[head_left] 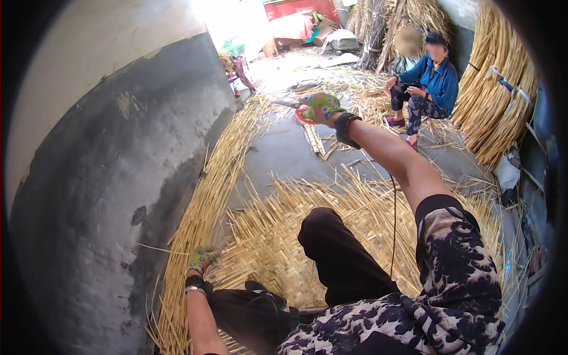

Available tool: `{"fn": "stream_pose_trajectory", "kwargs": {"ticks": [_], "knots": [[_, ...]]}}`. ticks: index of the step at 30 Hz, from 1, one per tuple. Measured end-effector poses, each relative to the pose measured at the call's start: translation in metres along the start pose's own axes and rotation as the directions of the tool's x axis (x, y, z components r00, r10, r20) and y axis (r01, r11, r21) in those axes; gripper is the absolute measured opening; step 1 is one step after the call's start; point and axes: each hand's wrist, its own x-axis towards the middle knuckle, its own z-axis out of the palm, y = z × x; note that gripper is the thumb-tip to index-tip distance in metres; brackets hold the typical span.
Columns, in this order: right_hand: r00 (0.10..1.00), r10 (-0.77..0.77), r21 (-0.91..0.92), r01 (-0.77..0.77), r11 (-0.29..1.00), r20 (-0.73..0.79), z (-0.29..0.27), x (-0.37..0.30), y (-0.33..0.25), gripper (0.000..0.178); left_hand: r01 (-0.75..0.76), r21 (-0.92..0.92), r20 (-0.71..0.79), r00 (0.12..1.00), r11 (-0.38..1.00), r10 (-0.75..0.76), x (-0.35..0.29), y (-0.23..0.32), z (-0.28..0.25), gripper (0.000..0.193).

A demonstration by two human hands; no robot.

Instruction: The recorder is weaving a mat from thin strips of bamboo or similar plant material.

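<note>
In a flowered glove, my right hand is stretched far forward and closed round scissors with red handles. Their blades point left, above the grey floor. My left hand, gloved alike, is low at the left edge of a woven reed mat. Its fingers are closed, and a thin reed strip sticks out from it toward the wall. Part of the mat is hidden under my legs.
A long pile of reed strips runs along the grey wall at left. A person in blue sits at the far right, beside tall reed bundles. Loose strips litter the floor. A red piece of furniture stands at the back.
</note>
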Motion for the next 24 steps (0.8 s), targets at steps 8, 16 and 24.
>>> {"fn": "stream_pose_trajectory", "kwargs": {"ticks": [8, 16, 24], "knots": [[0.942, 0.219, -0.257, -0.152, 0.954, 0.256, 0.011, 0.002, 0.05, 0.042, 0.038, 0.113, 0.023, 0.999, 0.993, -0.041, 0.021, 0.023, 0.016, 0.026], [0.527, 0.229, -0.321, 0.087, 0.943, 0.818, 0.04, -0.082, 0.125, 0.041, 0.027, 0.157, 0.086, 0.995, 0.987, -0.041, 0.039, 0.025, 0.032, 0.026], [0.856, 0.221, -0.275, -0.097, 0.957, 0.467, 0.073, -0.091, 0.161, 0.026, -0.239, 0.032, 0.07, 0.969, 0.971, 0.236, 0.028, -0.034, 0.016, 0.039]]}}
